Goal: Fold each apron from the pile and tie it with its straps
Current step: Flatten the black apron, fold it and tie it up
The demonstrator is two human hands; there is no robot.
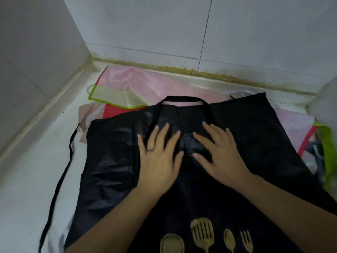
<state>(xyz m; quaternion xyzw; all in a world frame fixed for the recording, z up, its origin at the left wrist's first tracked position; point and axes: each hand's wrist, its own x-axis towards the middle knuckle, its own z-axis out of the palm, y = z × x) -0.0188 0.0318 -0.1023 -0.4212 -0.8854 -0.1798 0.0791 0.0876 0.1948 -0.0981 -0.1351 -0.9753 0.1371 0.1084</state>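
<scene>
A black glossy apron [113, 161] with gold utensil prints lies spread on top of the pile. Its neck loop [184, 98] points toward the wall. One long black strap [60, 179] trails down the left side over the white surface. My left hand [158, 161] lies flat on the apron's upper middle, fingers spread, a ring on one finger. My right hand [218, 152] lies flat beside it, fingers spread and pressing the fabric. Neither hand holds anything.
Under the black apron lie a pink apron [145, 83] with a cream panel and green trim, a red piece [113, 110], and a beige piece [87, 114]. More pink and green fabric [326, 143] bunches at the right. Tiled walls [237, 33] close in behind and left.
</scene>
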